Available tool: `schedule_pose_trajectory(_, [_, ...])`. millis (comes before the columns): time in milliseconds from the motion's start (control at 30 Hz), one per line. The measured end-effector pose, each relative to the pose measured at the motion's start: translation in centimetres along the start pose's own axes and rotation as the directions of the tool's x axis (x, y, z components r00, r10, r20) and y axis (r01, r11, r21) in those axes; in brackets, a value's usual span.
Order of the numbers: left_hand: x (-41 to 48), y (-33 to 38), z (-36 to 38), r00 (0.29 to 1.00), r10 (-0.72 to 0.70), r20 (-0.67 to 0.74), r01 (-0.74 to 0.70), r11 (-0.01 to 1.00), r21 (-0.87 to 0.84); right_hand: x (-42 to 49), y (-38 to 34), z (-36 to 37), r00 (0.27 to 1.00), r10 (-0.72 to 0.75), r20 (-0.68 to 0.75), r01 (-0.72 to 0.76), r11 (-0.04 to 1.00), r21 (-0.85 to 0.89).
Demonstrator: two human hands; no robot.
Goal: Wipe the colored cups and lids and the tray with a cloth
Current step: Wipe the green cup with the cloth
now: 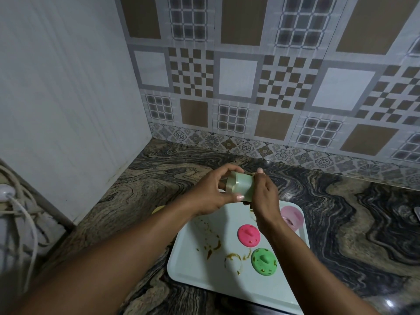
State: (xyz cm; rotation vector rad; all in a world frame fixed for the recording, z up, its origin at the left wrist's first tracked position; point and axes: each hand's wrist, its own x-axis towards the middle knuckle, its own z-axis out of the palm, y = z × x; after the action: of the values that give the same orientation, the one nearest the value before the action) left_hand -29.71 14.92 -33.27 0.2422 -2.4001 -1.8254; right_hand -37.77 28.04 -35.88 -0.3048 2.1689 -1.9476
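My left hand [211,194] grips a pale green see-through cup [241,187], which lies on its side in the air above the far edge of the pale tray [200,271]. At the cup's right end my right hand [266,198] closes on a brownish cloth [247,203]; only thin edges of the cloth show. Brown stains and rings mark the tray. On it lie a pink lid [248,235] and a green lid [264,262], both spotted with brown. A pale pink cup [293,217] stands at the tray's far right corner, partly behind my right wrist.
The tray sits on a dark marbled stone counter [352,223] in a corner between a plain wall and a tiled wall. A yellow piece [158,209] peeks out left of the tray behind my left arm. White cables and a white appliance [9,196] are at far left.
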Motion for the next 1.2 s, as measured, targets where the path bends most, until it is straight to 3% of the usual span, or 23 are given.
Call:
schedule_pose_trajectory(133, [0.3, 0.1, 0.3, 0.989, -0.137, -0.052, 0.128, 0.980, -0.155, -0.1, 0.0, -0.1, 0.998, -0.049, -0.026, 0.047, 0.997, -0.058])
schedule_pose_trajectory(200, [0.7, 0.0, 0.4, 0.992, -0.115, -0.060, 0.104, 0.981, -0.161, -0.2, 0.0, 0.0, 0.997, -0.072, -0.028, 0.070, 0.995, -0.076])
schedule_pose_trajectory(267, [0.7, 0.0, 0.1, 0.999, -0.031, -0.034, 0.029, 0.997, -0.067, 0.4, -0.1, -0.1, 0.992, 0.126, 0.007, -0.127, 0.989, 0.080])
schedule_pose_trajectory(333, [0.5, -0.1, -0.3, 0.999, -0.023, -0.049, 0.019, 0.998, -0.066, 1.2, -0.9, -1.0, 0.849, 0.482, 0.218, -0.528, 0.790, 0.311])
schedule_pose_trajectory(367, [0.4, -0.2, -0.7, 0.996, -0.051, -0.073, 0.042, 0.992, -0.120, 1.4, -1.3, -1.6, 0.761, 0.568, 0.314, -0.649, 0.669, 0.363])
schedule_pose_trajectory(400, [0.3, -0.2, -1.0, 0.991, -0.093, -0.096, 0.072, 0.975, -0.208, 1.6, -1.3, -2.2, 0.730, 0.597, 0.333, -0.683, 0.618, 0.390])
schedule_pose_trajectory(433, [0.3, -0.2, -1.3, 0.984, -0.143, -0.107, 0.104, 0.945, -0.309, 1.7, -1.3, -2.6, 0.752, 0.590, 0.293, -0.656, 0.632, 0.412])
schedule_pose_trajectory(500, [0.2, -0.2, -1.7, 0.969, -0.235, -0.083, 0.168, 0.862, -0.478, 1.0, -0.7, -2.7, 0.896, 0.442, 0.045, -0.421, 0.812, 0.404])
schedule_pose_trajectory(567, [0.2, 0.0, -1.5, 0.960, -0.276, -0.052, 0.203, 0.809, -0.552, -1.1, -0.9, -1.6, 0.993, -0.024, -0.118, 0.046, 0.981, 0.190])
schedule_pose_trajectory(633, [0.2, 0.0, -0.8, 0.963, -0.270, 0.005, 0.222, 0.784, -0.580, -2.9, -0.3, 0.1, 0.914, -0.404, 0.043, 0.406, 0.912, -0.053])
schedule_pose_trajectory(700, [0.3, 0.1, -0.4, 0.968, -0.244, 0.060, 0.229, 0.762, -0.606, -3.2, 0.0, 1.3, 0.863, -0.494, 0.103, 0.504, 0.848, -0.164])
schedule_pose_trajectory(767, [0.1, 0.2, -0.7, 0.973, -0.225, 0.048, 0.211, 0.787, -0.579, -2.7, -0.8, 1.9, 0.913, -0.397, 0.095, 0.406, 0.908, -0.101])
schedule_pose_trajectory(800, [0.0, 0.3, -1.0, 0.975, -0.220, 0.020, 0.196, 0.821, -0.537, -2.1, -1.5, 1.9, 0.954, -0.280, 0.103, 0.286, 0.958, -0.040])
schedule_pose_trajectory(833, [-0.2, 0.2, -1.3, 0.977, -0.211, -0.012, 0.180, 0.862, -0.474, -1.1, -2.1, 1.8, 0.991, -0.067, 0.115, 0.060, 0.996, 0.060])
schedule_pose_trajectory(900, [-0.6, -0.3, -1.8, 0.982, -0.178, -0.065, 0.147, 0.932, -0.332, 0.8, -2.7, 1.3, 0.888, 0.397, 0.232, -0.454, 0.837, 0.306])
schedule_pose_trajectory(933, [-0.7, -0.5, -1.9, 0.982, -0.166, -0.092, 0.133, 0.949, -0.285, 0.7, -2.6, 1.1, 0.844, 0.476, 0.246, -0.535, 0.774, 0.337])
schedule_pose_trajectory(967, [-0.7, -0.6, -2.1, 0.980, -0.158, -0.122, 0.122, 0.957, -0.262, 0.2, -2.7, 1.4, 0.873, 0.453, 0.182, -0.488, 0.809, 0.328])
schedule_pose_trajectory(1033, [-0.6, -0.6, -2.1, 0.979, -0.163, -0.120, 0.124, 0.952, -0.278, -1.7, -1.9, 2.4, 0.998, 0.060, 0.007, -0.061, 0.993, 0.103])
schedule_pose_trajectory(1067, [-0.5, -0.5, -2.1, 0.982, -0.163, -0.097, 0.130, 0.951, -0.279, -2.6, -1.2, 2.9, 0.994, -0.111, -0.011, 0.111, 0.994, 0.020])
schedule_pose_trajectory(1100, [-0.5, -0.5, -2.1, 0.985, -0.157, -0.077, 0.135, 0.961, -0.241, -2.9, -0.8, 3.3, 0.987, -0.157, -0.024, 0.156, 0.987, -0.032])
schedule_pose_trajectory(1133, [-0.6, -0.5, -2.2, 0.986, -0.152, -0.065, 0.139, 0.974, -0.181, -2.6, -1.0, 3.7, 0.999, -0.044, -0.031, 0.045, 0.999, 0.030])
schedule_pose_trajectory(1167, [-0.6, -0.7, -2.5, 0.986, -0.154, -0.062, 0.144, 0.979, -0.143, -1.4, -1.3, 4.0, 0.982, 0.187, 0.013, -0.187, 0.971, 0.148])
schedule_pose_trajectory(1200, [-0.7, -0.9, -2.8, 0.985, -0.163, -0.061, 0.153, 0.977, -0.150, 0.0, -1.4, 3.8, 0.895, 0.416, 0.159, -0.445, 0.858, 0.255])
